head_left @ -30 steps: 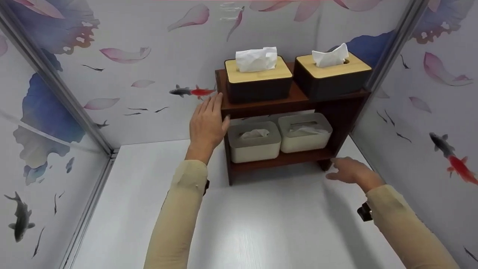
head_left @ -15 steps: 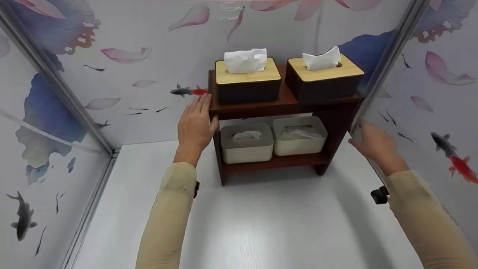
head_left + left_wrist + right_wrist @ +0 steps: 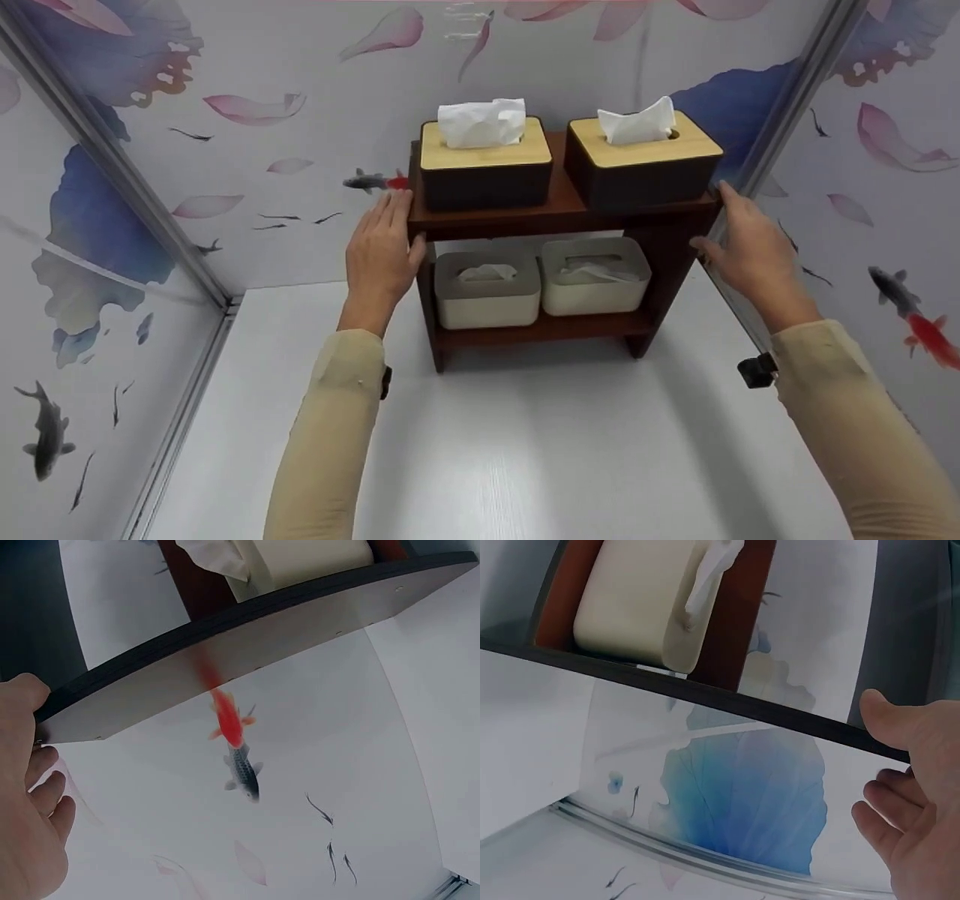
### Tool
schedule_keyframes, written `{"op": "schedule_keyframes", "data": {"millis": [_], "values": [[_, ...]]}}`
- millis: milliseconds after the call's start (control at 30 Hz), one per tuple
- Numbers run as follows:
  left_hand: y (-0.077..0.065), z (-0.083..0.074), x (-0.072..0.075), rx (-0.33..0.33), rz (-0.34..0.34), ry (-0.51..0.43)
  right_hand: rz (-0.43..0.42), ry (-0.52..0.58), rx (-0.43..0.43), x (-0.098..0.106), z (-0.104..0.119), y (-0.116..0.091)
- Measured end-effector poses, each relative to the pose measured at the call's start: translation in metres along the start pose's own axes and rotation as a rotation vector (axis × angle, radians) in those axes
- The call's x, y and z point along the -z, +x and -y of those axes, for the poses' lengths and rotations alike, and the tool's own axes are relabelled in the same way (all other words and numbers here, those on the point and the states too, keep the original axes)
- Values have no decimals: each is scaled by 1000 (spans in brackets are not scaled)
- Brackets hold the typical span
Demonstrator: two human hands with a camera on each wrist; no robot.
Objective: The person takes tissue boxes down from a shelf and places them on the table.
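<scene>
A dark reddish-brown wooden two-tier shelf (image 3: 517, 221) stands upright on the white tabletop against the back wall. My left hand (image 3: 379, 251) grips the upper front corner of its left side panel, fingers along the outside and thumb at the front edge. On the right side panel my right hand (image 3: 757, 251) holds the opposite corner, its thumb (image 3: 885, 718) at the panel's edge and its fingers outside. Two black tissue boxes with wooden lids, the left one (image 3: 486, 184) and the right one (image 3: 649, 176), sit on top, tissues sticking out.
On the lower tier are two cream tissue boxes, one at left (image 3: 487, 307) and one at right (image 3: 596, 292). White walls printed with fish and petals enclose the tabletop (image 3: 487, 450). A metal corner strip (image 3: 780, 112) rises close behind the right side.
The shelf has shifted left with its boxes, and my left hand moved with it. My right hand has risen from beside the lower right leg to the upper right corner.
</scene>
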State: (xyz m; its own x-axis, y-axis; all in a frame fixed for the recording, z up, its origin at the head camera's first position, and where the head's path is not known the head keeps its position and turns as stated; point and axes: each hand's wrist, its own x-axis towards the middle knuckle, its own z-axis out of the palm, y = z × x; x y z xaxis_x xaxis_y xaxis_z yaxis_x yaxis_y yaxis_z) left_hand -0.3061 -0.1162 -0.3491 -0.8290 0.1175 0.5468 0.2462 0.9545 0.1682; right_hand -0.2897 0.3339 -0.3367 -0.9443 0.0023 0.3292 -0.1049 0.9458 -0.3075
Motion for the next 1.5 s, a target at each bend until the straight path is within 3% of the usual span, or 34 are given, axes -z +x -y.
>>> {"op": "schedule_keyframes", "data": {"millis": [400, 767, 1067, 1333, 1500], "values": [[-6, 19, 10, -6, -69, 8, -76, 5, 113, -12, 20, 5], [-13, 45, 23, 13, -74, 27, -33, 4, 136, -23, 50, 6], [-16, 64, 36, 46, -41, 57, -86, -18, 170, -34, 74, 11], [-20, 83, 44, 80, -27, 94, -64, -33, 168, -43, 98, 15], [-21, 86, 45, 101, 20, 175, -71, -29, 180, -45, 106, 14]]}}
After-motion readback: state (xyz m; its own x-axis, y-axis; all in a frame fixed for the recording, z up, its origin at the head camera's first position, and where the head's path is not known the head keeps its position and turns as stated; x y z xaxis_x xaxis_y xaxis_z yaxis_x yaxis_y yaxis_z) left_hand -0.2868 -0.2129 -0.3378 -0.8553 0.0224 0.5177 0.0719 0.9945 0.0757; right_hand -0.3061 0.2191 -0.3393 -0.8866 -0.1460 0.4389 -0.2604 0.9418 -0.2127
